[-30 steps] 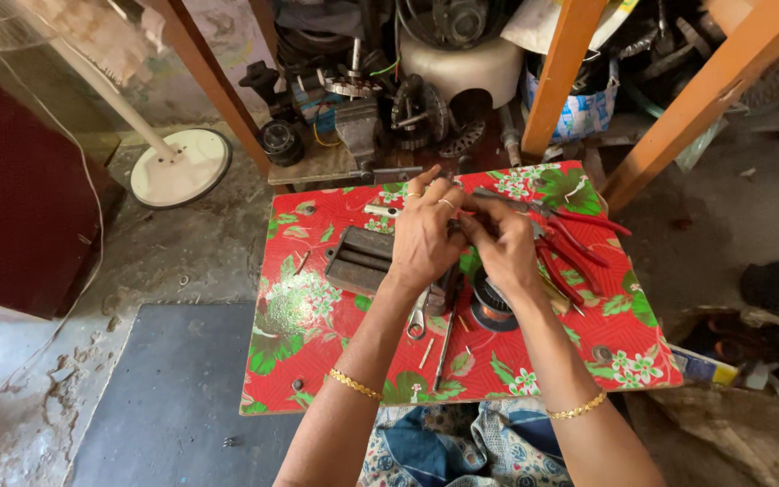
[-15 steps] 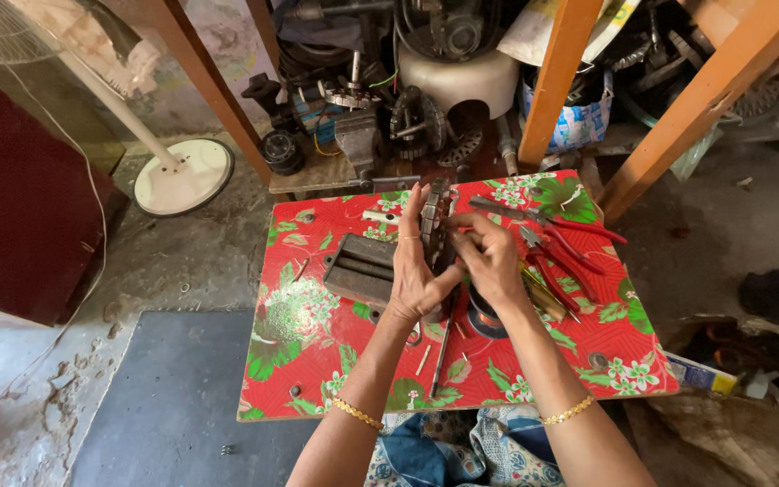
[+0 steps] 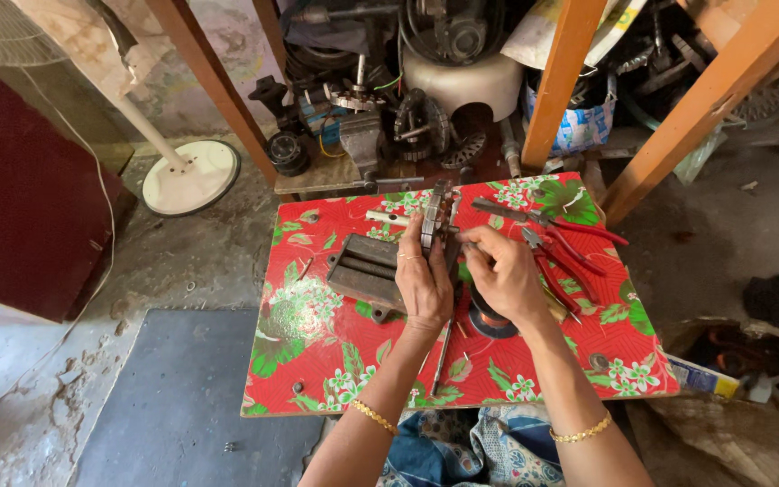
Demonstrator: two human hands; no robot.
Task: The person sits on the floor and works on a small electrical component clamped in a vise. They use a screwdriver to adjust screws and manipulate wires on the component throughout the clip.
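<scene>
Head view: left hand (image 3: 423, 287) grips a round dark metal motor core (image 3: 435, 219), stood on edge over the middle of the low table with red floral cloth (image 3: 317, 361). Right hand (image 3: 504, 278) has fingers pinched at the core's right side; what they hold is too small to tell. Grey metal bracket (image 3: 364, 269) lies just left of the left hand. Red-handled pliers (image 3: 556, 257) lie right of the right hand.

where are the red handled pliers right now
In the head view the red-handled pliers lie on the floral red table, on its right side, just beyond the right hand and below the orange wooden leg.
</scene>
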